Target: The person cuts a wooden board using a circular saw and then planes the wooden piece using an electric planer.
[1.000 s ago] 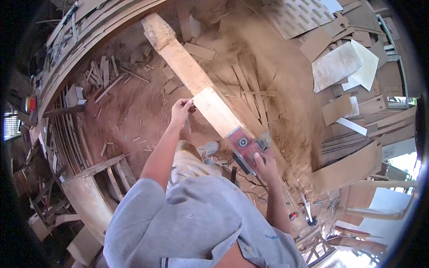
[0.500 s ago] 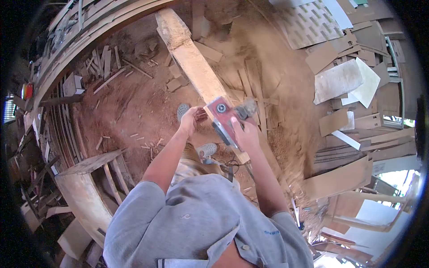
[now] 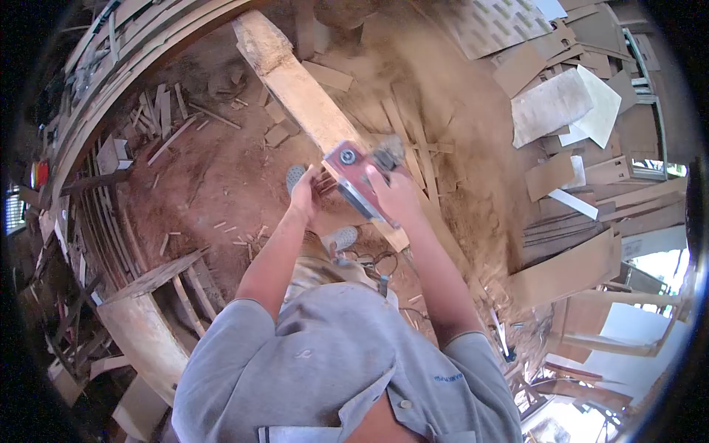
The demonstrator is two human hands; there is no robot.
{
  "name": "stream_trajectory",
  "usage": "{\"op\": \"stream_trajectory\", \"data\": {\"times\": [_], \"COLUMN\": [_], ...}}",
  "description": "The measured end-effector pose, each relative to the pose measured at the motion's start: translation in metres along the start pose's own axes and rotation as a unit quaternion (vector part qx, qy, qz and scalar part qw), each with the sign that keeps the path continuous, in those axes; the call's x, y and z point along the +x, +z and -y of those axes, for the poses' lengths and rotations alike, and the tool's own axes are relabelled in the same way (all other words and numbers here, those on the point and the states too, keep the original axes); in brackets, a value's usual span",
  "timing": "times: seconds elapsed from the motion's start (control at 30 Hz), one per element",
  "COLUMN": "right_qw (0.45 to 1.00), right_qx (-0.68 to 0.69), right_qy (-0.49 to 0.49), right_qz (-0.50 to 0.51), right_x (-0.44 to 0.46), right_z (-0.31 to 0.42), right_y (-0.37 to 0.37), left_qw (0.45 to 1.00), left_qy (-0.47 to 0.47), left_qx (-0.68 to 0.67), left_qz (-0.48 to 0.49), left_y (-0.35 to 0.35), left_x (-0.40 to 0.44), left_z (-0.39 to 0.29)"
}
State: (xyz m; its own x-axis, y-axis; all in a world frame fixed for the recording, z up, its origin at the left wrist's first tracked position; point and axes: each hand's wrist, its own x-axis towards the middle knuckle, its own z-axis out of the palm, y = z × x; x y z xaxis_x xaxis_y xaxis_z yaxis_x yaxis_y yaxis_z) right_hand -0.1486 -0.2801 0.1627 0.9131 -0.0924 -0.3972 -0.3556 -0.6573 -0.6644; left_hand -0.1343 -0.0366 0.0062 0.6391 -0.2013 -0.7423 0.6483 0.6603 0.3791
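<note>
My right hand (image 3: 395,193) is wrapped round the handle of a dark red electric hand planer (image 3: 346,157), which has a round dial near its front. The planer lies along the top of a long pale wooden beam (image 3: 306,103) that runs from the upper left toward my body. My left hand (image 3: 304,193) is closed at the left edge of the wood, just beside the planer; its fingertips are partly hidden. A plume of dust spreads to the right of the tool. The beam's near end (image 3: 396,238) shows past the planer's back.
Wood offcuts (image 3: 166,107) litter the sawdust-covered ground. At lower left stands a wooden box frame (image 3: 144,325). Boards and sheets (image 3: 554,111) are piled along the right, and long planks (image 3: 140,44) stretch across the upper left. My shoes (image 3: 341,238) are near the beam.
The whole view has shifted, so beam, planer and both hands appear slightly farther left and up. Both hands keep their places on the wood and the planer.
</note>
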Motion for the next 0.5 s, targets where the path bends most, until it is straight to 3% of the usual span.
{"op": "stream_trajectory", "data": {"times": [0.13, 0.17, 0.23, 0.27, 0.33, 0.37, 0.4, 0.43, 0.5], "right_qw": [0.999, 0.996, 0.993, 0.994, 0.992, 0.991, 0.992, 0.993, 0.990], "right_qx": [0.002, 0.000, -0.001, -0.002, 0.006, 0.012, 0.026, 0.039, 0.080], "right_qy": [0.049, 0.076, 0.106, 0.108, 0.124, 0.133, 0.120, 0.108, 0.106], "right_qz": [0.022, 0.036, 0.042, 0.032, 0.024, 0.021, 0.004, -0.015, -0.041], "right_x": [-0.082, -0.100, -0.138, -0.156, -0.192, -0.208, -0.222, -0.235, -0.259], "right_z": [-0.039, -0.053, -0.088, -0.107, -0.121, -0.121, -0.113, -0.101, -0.110], "right_y": [-0.055, -0.067, -0.084, -0.087, -0.101, -0.105, -0.108, -0.112, -0.109], "left_qw": [0.993, 0.967, 0.856, 0.804, 0.780, 0.799, 0.744, 0.734, 0.712], "left_qy": [0.064, 0.162, 0.349, 0.396, 0.363, 0.305, 0.383, 0.317, 0.338], "left_qx": [0.083, 0.176, 0.347, 0.425, 0.509, 0.501, 0.492, 0.510, 0.489], "left_qz": [-0.047, -0.085, -0.156, -0.125, 0.036, 0.133, 0.240, 0.317, 0.373], "left_y": [0.005, 0.010, 0.016, 0.073, 0.110, 0.126, 0.144, 0.164, 0.184], "left_x": [0.002, 0.002, -0.009, -0.070, -0.107, -0.123, -0.134, -0.148, -0.163], "left_z": [0.007, 0.011, 0.029, 0.017, 0.045, 0.067, 0.091, 0.107, 0.143]}}
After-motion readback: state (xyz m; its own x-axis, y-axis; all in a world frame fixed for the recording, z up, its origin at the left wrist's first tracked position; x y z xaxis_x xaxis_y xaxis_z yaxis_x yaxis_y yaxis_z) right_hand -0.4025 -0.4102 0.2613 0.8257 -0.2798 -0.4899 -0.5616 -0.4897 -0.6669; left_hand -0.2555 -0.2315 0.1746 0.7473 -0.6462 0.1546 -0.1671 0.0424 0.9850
